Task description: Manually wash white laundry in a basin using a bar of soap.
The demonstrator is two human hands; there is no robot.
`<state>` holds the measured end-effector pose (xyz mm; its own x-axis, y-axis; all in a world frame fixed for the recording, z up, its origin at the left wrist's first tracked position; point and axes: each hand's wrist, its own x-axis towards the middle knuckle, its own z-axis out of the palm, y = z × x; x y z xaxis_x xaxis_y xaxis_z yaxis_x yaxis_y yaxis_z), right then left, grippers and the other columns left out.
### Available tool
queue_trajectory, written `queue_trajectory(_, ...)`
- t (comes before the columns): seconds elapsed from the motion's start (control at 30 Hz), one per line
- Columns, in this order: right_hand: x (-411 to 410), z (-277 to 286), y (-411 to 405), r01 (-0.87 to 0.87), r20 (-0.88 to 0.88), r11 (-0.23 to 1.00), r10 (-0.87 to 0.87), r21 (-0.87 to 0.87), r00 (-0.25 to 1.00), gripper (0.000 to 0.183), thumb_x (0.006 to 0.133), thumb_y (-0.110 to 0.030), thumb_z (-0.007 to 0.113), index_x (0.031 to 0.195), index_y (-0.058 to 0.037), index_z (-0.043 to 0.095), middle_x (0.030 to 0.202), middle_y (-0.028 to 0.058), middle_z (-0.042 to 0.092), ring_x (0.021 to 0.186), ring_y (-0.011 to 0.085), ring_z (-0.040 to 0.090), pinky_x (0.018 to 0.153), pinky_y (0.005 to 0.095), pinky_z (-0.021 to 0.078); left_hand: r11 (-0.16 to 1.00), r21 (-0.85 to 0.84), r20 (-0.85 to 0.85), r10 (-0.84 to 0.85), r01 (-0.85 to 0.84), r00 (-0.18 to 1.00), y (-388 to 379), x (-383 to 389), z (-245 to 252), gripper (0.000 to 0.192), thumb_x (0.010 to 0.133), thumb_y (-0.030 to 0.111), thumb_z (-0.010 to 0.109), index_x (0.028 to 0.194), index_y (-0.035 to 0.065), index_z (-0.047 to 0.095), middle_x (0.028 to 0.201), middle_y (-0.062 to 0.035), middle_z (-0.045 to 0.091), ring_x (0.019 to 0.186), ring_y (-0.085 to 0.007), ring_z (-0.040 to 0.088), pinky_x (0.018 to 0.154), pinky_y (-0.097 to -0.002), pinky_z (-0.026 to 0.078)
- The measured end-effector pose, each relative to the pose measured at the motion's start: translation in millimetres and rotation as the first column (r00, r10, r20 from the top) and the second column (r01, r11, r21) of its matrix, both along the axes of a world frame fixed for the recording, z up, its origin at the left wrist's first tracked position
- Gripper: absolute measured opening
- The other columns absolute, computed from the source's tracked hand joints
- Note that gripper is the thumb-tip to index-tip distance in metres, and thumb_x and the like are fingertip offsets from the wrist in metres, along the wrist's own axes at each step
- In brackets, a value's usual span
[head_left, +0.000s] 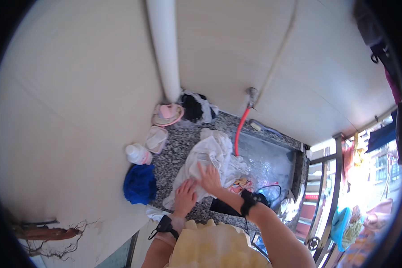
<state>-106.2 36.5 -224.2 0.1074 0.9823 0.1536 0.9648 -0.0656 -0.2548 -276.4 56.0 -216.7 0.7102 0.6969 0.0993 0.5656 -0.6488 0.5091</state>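
Note:
A wet white garment (204, 150) lies bunched on the speckled granite counter (172, 147), its right part trailing over the sink's edge. My left hand (186, 195) rests flat on the near part of the cloth. Just right of it, my right hand (209, 177) presses on the cloth with its fingers spread. Neither hand shows a grip on the fabric. To the right is a stone sink (268, 157) holding sudsy water, with a patterned cloth (242, 185) at its near-left corner. A red hose (242, 130) runs from the wall tap (252, 93) down to the water.
Along the left wall are a blue cloth (140, 184), a white bottle (138, 154), a soap dish (156, 139) and a pink-rimmed basin (168, 114). Dark and white laundry (196, 107) sits in the back corner. A brush (264, 127) lies behind the sink; metal railing (335, 174) stands right.

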Motion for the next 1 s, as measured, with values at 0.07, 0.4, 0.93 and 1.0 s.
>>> queue_trajectory(0.07, 48, 12, 28, 0.285, -0.041, 0.956, -0.283, 0.076, 0.958, 0.083, 0.077, -0.033, 0.073, 0.147, -0.0095, 0.036, 0.1, 0.0225, 0.053, 0.097, 0.0401, 0.053, 0.084, 0.05, 0.0438, 0.999, 0.036, -0.002, -0.022, 0.022, 1.0, -1, 2, -1, 0.051, 0.084, 0.019, 0.057, 0.135, 0.0123, 0.053, 0.145, -0.0107, 0.046, 0.133, -0.0283, 0.043, 0.103, -0.0459, 0.036)
queue_trajectory(0.4, 288, -103, -190, 0.947, -0.007, 0.285, -0.958, -0.145, 0.288, 0.081, 0.07, -0.02, 0.076, 0.136, 0.003, 0.036, 0.123, 0.0225, 0.052, 0.116, 0.0395, 0.053, 0.098, 0.0465, 0.0442, 0.997, 0.067, -0.128, -0.017, 0.026, 0.992, -2, 14, 2, 0.055, 0.082, 0.014, 0.056, 0.136, 0.0091, 0.051, 0.147, -0.0139, 0.044, 0.133, -0.0328, 0.041, 0.105, -0.0476, 0.033)
queue_trajectory(0.93, 148, -49, -58, 0.449, -0.645, 0.879, -0.249, 0.164, 0.723, 0.06, 0.08, -0.007, 0.064, 0.134, 0.0044, 0.039, 0.112, 0.0203, 0.05, 0.102, 0.033, 0.053, 0.088, 0.0414, 0.0446, 0.995, 0.096, -0.122, 0.035, -0.023, 0.992, -6, 14, 1, 0.054, 0.081, 0.015, 0.058, 0.135, 0.0112, 0.053, 0.145, -0.0122, 0.046, 0.132, -0.0309, 0.043, 0.104, -0.0456, 0.036)
queue_trajectory(1.0, 83, -3, -26, 0.301, -0.527, 0.946, -0.197, 0.119, 0.827, 0.067, 0.078, -0.013, 0.071, 0.133, 0.0066, 0.039, 0.116, 0.0227, 0.05, 0.104, 0.0353, 0.051, 0.091, 0.0429, 0.0433, 0.993, 0.117, -0.103, 0.03, -0.018, 0.994, -6, 9, 2, 0.053, 0.081, 0.017, 0.059, 0.134, 0.0114, 0.054, 0.143, -0.0121, 0.047, 0.131, -0.0304, 0.044, 0.103, -0.045, 0.037)
